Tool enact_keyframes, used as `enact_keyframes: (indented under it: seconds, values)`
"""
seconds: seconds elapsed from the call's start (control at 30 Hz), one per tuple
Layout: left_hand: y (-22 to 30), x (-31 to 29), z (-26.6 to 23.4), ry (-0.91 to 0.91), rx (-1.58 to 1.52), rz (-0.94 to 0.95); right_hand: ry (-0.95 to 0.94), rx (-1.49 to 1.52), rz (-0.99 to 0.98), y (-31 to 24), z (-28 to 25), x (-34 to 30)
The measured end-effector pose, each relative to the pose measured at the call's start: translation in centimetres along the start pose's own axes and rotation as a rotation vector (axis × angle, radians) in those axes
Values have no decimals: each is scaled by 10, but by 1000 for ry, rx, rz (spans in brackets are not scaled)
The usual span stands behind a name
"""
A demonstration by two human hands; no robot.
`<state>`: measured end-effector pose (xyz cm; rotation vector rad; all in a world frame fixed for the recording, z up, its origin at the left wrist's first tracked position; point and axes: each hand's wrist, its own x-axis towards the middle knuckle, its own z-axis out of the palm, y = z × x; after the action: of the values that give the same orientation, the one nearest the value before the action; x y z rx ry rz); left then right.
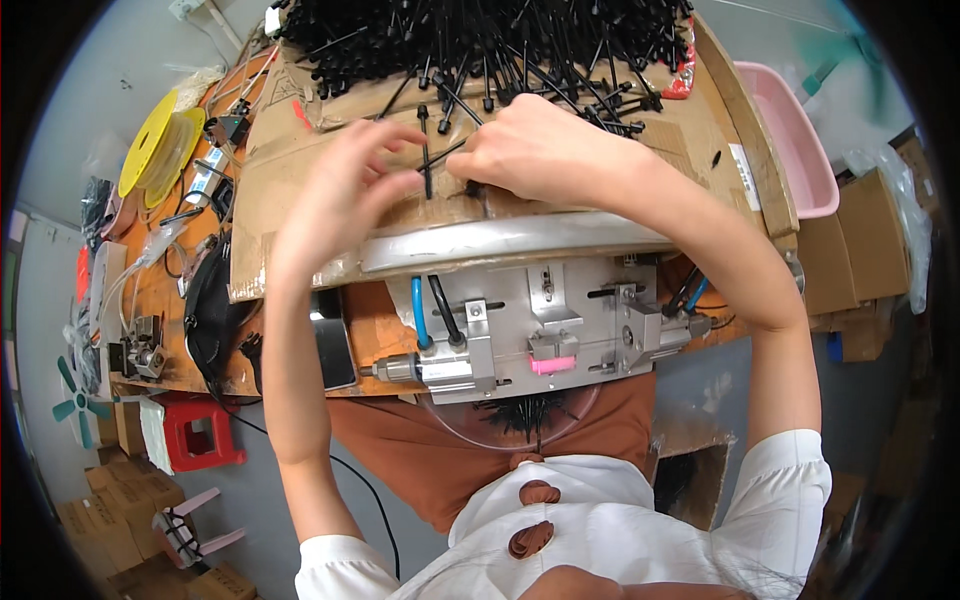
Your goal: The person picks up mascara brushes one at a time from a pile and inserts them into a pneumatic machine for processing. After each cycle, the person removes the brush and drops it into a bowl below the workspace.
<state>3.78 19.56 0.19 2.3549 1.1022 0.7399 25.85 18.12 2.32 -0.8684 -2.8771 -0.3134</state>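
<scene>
Over the cardboard sheet [300,215], my left hand [352,185] is open, its fingers apart and curved, slightly smeared by motion. A thin black rod [425,150] with a thicker head lies just beside its fingertips. To the right, my right hand [540,150] is closed, thumb and fingers pressed together. Another thin black rod [443,156] slants out leftward from its fingertips and crosses the first one. Its far end and the grip itself are partly hidden. Behind both hands lies a large heap of similar black rods [480,45].
Below the cardboard sits a metal fixture [550,300] with a pink block [552,365] and air hoses. A clear bowl of black pieces [525,412] rests on my lap. A yellow spool [150,145] and cables stand left; a pink basin [790,140] is at right.
</scene>
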Motion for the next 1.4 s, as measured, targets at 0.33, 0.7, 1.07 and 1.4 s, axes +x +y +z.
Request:
enact_keyframes:
  seconds: [0.33, 0.7, 1.07, 1.4]
  values:
    - [24, 15, 23, -62, 6, 78, 320, 325, 763, 33, -87, -198]
    - [-18, 46, 23, 96, 179, 6, 261, 309, 730, 59, -31, -176]
    - [14, 1, -1, 38, -343, -156, 202, -431, 262, 60, -21, -27]
    - [53, -53, 26, 344, -238, 77, 449, 333, 739, 26, -65, -99]
